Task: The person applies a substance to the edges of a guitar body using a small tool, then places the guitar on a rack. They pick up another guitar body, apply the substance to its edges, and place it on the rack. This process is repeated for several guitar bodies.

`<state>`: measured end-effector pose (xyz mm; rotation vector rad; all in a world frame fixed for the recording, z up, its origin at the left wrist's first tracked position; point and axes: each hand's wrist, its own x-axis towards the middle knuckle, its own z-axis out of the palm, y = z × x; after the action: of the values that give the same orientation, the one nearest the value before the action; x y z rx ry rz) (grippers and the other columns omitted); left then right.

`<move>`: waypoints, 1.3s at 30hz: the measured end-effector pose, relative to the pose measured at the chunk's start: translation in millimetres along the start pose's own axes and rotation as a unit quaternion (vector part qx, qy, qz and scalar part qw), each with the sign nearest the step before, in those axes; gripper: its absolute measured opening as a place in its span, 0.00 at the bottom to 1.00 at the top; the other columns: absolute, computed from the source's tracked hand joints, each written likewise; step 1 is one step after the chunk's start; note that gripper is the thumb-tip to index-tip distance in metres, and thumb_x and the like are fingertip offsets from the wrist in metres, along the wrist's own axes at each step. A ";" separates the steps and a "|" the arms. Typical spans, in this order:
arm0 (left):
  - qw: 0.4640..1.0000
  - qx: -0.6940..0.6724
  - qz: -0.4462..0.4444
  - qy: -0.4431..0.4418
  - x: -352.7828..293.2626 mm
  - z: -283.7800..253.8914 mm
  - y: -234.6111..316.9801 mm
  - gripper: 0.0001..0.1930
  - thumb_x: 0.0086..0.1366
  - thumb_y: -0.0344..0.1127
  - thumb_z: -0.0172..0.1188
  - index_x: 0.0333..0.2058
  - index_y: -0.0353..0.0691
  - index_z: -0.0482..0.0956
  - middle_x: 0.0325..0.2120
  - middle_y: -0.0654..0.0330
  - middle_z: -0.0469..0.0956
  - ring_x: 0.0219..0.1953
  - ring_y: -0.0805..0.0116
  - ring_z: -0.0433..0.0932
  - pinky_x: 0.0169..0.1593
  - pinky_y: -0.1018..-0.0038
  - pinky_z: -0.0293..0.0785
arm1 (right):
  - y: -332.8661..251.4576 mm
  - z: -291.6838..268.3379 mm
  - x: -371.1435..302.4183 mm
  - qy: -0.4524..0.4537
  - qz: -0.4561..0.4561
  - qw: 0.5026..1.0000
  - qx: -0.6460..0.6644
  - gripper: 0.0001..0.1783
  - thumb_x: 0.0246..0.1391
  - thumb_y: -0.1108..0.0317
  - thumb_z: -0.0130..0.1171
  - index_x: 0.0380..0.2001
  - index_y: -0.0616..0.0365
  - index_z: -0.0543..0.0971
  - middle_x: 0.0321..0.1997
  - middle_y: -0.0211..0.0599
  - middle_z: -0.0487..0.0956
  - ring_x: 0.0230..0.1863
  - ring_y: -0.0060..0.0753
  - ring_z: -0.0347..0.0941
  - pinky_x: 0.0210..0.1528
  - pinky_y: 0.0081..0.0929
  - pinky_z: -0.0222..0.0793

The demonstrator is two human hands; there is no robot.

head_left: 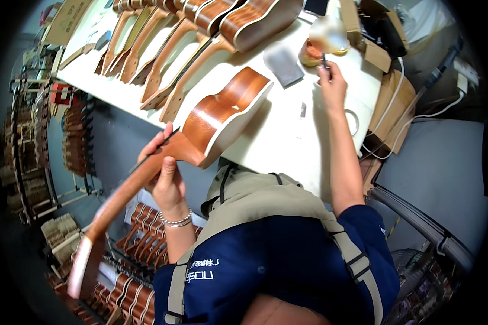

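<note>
Navy shirt sits nearest, left hand wraps a guitar neck, and right hand pinches a dark handle

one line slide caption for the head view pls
Left hand grips a wooden instrument by its neck; right hand holds a small dark object over a white table.

shirt: navy, short-sleeved, white chest print | apron: khaki, wide straps, black buckles | bracelet: silver-toned, beaded
</note>
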<state>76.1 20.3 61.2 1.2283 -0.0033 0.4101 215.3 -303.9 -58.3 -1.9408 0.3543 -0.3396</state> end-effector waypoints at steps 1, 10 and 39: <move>1.000 -0.002 0.017 0.005 -8.4 -5.5 -4.9 0.18 0.54 0.26 0.60 0.44 0.41 0.69 0.47 0.52 0.70 0.56 0.46 0.63 0.62 0.52 0.53 | -8.4 -4.4 -10.3 -0.016 -0.007 0.999 0.050 0.11 0.54 0.66 0.53 0.39 0.58 0.75 0.21 0.30 0.75 0.20 0.16 0.67 0.25 0.17 0.63; 0.998 -0.007 -0.039 0.057 -70.3 -22.5 -21.1 0.21 0.55 0.26 0.59 0.47 0.49 0.68 0.54 0.58 0.65 0.61 0.52 0.56 0.64 0.52 0.46 | -136.9 -34.2 -144.3 -0.319 -0.123 0.939 0.030 0.18 0.46 0.78 0.57 0.43 0.54 0.78 0.22 0.36 0.75 0.21 0.28 0.68 0.27 0.21 0.65; 0.992 0.081 -0.062 0.068 -74.2 11.5 -8.3 0.23 0.56 0.25 0.57 0.50 0.34 0.62 0.56 0.45 0.60 0.60 0.52 0.56 0.63 0.56 0.52 | -141.5 -13.7 -153.1 -0.192 -0.235 0.953 -0.021 0.18 0.34 0.85 0.57 0.32 0.56 0.80 0.27 0.34 0.75 0.29 0.33 0.72 0.29 0.25 0.67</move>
<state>12.4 -14.9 41.2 1.3502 0.2251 0.3904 82.5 -201.7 66.5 -2.0656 -0.3655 -0.2506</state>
